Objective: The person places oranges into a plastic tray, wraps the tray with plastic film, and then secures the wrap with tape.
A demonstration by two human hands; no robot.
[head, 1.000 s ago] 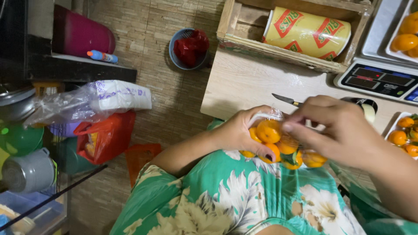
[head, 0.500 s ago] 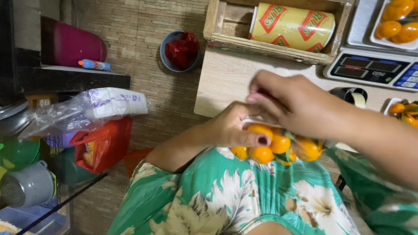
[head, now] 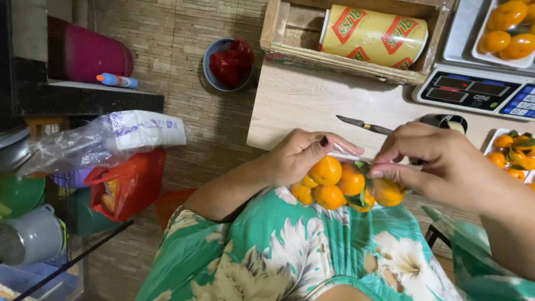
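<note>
Moved: right hand [head: 446,167] dropped off the table [head: 301,106], uncovering a knife [head: 365,125].
Hands: with left hand [head: 301,156], both pinch a bag of oranges [head: 343,184].
Crate [head: 290,28]: yellow roll [head: 373,33].

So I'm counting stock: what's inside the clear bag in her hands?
The clear bag holds small oranges, about seven showing, some with green leaves. Any behind them or under the left hand and right hand are covered.

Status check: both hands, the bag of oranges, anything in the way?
Left hand and right hand both gripping clear plastic bag of small oranges over lap. Steel knife on wooden table behind, not touching.
</note>
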